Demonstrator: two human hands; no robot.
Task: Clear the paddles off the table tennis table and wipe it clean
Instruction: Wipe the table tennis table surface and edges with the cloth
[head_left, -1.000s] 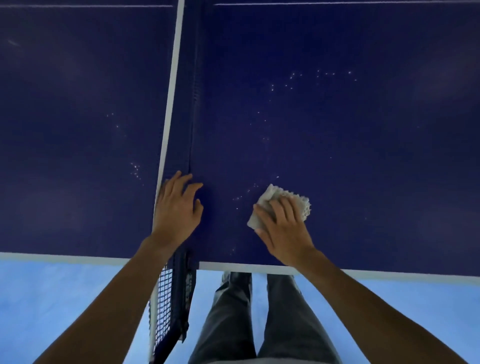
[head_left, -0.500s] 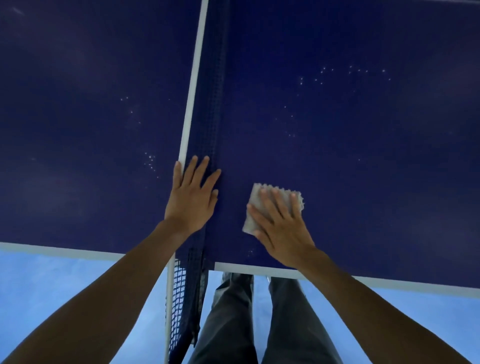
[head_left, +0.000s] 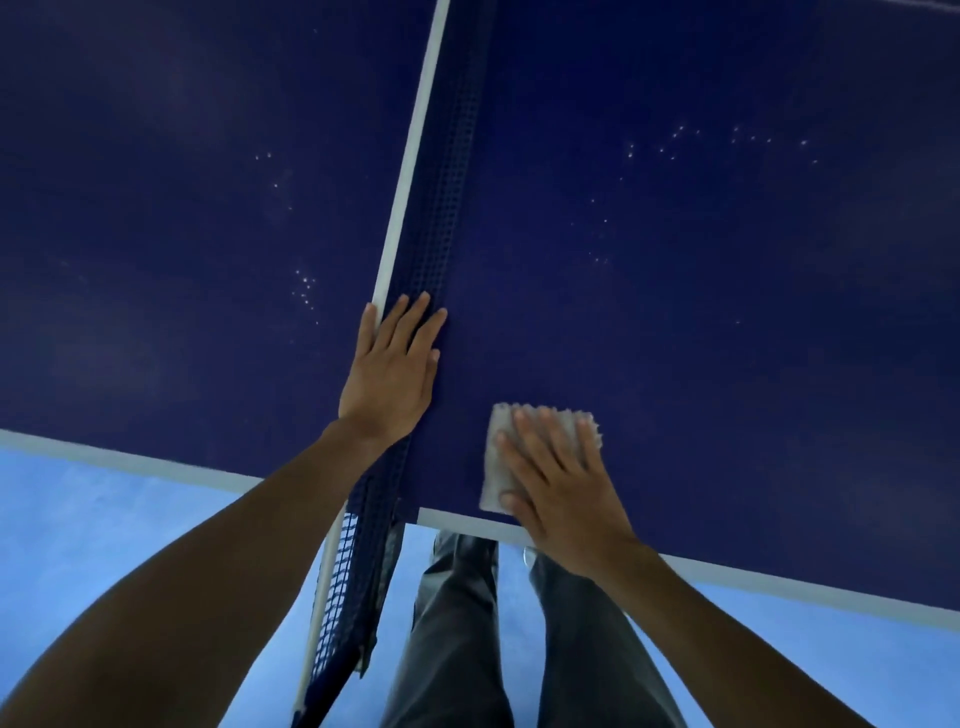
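Zero paddles in sight; right of the blue mesh net (head_left: 447, 208), a spread right hand (head_left: 561, 483) presses a pale square cloth (head_left: 497, 452) onto the speck-dotted dark-blue surface (head_left: 727, 364).

The floor (head_left: 104, 530) is light blue and looks smooth. It has some paler, cloudy patches. It shows low in the view, on the left and right. Soft light falls on it.

Head view, steeply down (close) over table (head_left: 727, 364)
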